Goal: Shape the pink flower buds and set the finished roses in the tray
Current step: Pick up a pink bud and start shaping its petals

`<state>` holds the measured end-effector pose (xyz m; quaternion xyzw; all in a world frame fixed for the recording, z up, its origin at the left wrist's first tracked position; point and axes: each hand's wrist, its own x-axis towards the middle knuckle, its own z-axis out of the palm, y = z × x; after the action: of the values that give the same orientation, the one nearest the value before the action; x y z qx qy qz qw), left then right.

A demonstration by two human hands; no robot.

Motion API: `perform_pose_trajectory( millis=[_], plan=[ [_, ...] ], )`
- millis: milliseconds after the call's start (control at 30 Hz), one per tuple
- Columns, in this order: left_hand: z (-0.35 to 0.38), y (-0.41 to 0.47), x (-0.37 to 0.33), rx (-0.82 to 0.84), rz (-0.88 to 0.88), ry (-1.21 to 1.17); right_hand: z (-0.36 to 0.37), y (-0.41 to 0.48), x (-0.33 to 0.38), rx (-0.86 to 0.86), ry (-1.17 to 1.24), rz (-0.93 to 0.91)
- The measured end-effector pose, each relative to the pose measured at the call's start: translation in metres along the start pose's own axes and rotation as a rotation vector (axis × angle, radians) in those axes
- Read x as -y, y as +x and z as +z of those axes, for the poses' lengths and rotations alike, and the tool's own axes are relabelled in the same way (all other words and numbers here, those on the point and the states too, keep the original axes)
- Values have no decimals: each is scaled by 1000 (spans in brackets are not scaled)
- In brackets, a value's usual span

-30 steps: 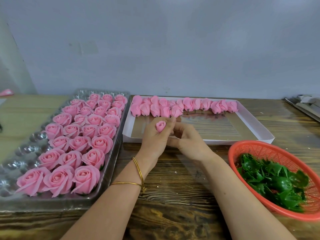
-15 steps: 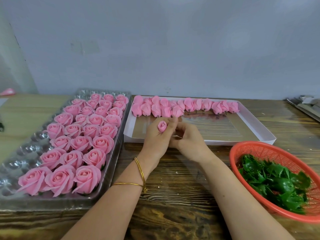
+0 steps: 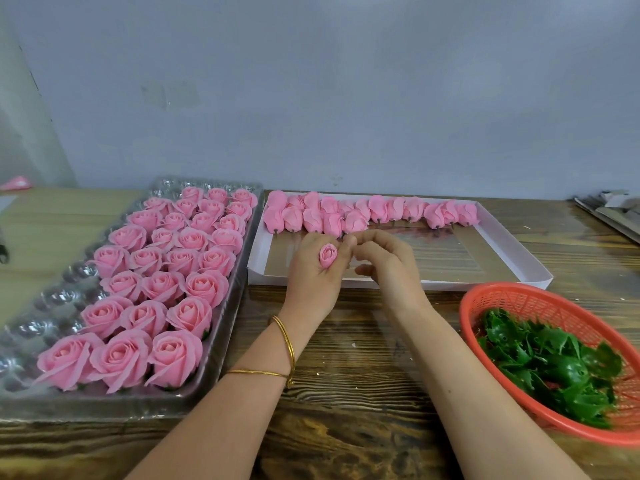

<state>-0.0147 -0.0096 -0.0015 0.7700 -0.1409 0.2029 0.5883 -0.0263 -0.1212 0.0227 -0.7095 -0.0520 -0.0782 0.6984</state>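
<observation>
**Gripping one small pink soft-petalled flower bud [image 3: 328, 255] above the box**

The fingers of the left hand [image 3: 311, 275] are curled round the bud. It sits upright between thumb and forefinger, with its spiralled top turned toward the camera. The right hand [image 3: 388, 261] is just beside it with its fingers curled too. Its fingertips meet the tip of the left forefinger, but whether they pinch a petal or nothing at all cannot be told from this view.

Two thin gold bangles [image 3: 287, 344] circle the left wrist.

Both hands are over the near edge of a shallow white cardboard box [image 3: 467, 284]. A row of unshaped pink buds [image 3: 363, 211] lies along the box's far side, packed close together, with their dark stubs pointing toward the person.

Left of the box, and touching it or nearly so, lies a clear moulded plastic tray [image 3: 52, 299]. Finished pink roses [image 3: 162, 289] sit in its right-hand cups, in rows running from the near end to the far end. The cups along its left side show only shiny plastic.

Right of the hands, near the box's front corner, stands a round red plastic mesh basket [image 3: 512, 299]. It holds a heap of green plastic leaf calyxes [image 3: 554, 358].

Everything rests on a dark-grained wooden table [image 3: 346, 427] set against a plain grey wall [image 3: 346, 98].
</observation>
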Motion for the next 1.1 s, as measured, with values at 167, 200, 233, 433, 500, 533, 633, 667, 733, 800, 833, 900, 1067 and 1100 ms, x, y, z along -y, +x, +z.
perform_pose_trajectory(
  millis=[167, 200, 233, 433, 500, 533, 633, 667, 733, 800, 833, 900, 1067, 1100],
  plan=[
    [3, -4, 2, 53, -15, -25, 1, -1, 2, 4, 2, -9],
    [4, -5, 2, 62, -25, -41, 2, -2, 2, 7, -2, -7],
    [4, -6, 1, 61, -32, -59, 3, -3, 1, 8, -13, -12],
    [5, -5, 3, 37, -51, -65, 3, -1, 0, -5, -87, -44],
    [5, -5, 3, 33, -40, -58, 4, -1, 0, -3, -106, -60],
    [5, -5, 3, 32, -37, -53, 4, -1, 0, 0, -113, -66],
    [3, -5, 3, 49, -41, -52, 4, -2, -1, 19, -115, -77],
    [3, -5, 3, 59, -50, -58, 4, -2, -1, 26, -113, -77],
    [3, -6, 2, 69, -71, -67, 5, -2, 0, 31, -114, -76],
    [3, -6, 1, 67, -79, -69, 6, -2, 0, 27, -128, -81],
    [3, -6, 0, 69, -79, -70, 6, -2, 0, 29, -139, -88],
    [3, -6, 0, 72, -82, -72, 7, -2, -1, 38, -154, -95],
    [3, -5, 1, 46, -111, -42, 5, -3, 0, 36, -163, -109],
    [2, -4, 1, 27, -95, -36, 5, -3, 0, 29, -133, -103]
  ],
)
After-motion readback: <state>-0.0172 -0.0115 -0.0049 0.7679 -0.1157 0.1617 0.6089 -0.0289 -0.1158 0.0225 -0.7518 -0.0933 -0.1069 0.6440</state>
